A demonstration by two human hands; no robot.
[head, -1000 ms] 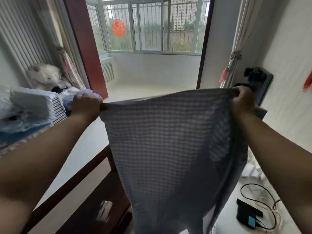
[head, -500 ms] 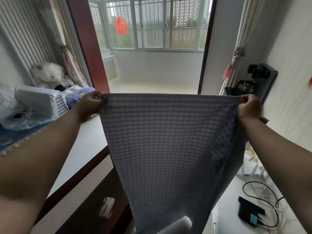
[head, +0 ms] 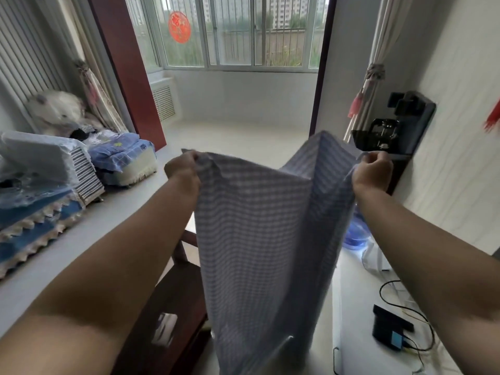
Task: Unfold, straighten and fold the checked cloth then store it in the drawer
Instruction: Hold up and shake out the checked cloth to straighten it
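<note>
Ahead, checked cloth [head: 257,239] — perhaps masking floor.

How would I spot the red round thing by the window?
Look at the big barred window at the far end of the room. On its left pane hangs a red paper ornament, the only round red thing on the glass.

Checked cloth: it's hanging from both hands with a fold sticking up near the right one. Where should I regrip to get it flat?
Probably take the raised fold of the checked cloth, coming from above. The left hand and right hand already pinch the top edge at its ends; between them the cloth peaks upward beside the right hand, so its top edge is free to pinch and pull outward.
</note>
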